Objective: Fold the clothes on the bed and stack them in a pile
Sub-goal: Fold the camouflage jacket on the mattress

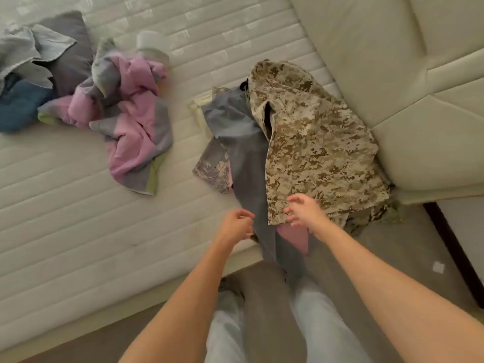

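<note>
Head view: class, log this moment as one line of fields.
left hand: pinches grey garment | right hand: open above camouflage jacket | pink-grey clothes: unfolded on bed

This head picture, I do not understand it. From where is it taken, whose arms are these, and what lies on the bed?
The camera sits on a person's head and looks down, so the two bare arms are that person's own. The left hand pinches the edge of a grey garment that hangs over the mattress edge. The right hand hovers, fingers loose, at the hem of a camouflage jacket. Further left lie a crumpled pink and grey cloth and a heap of grey and blue clothes, unfolded.
</note>
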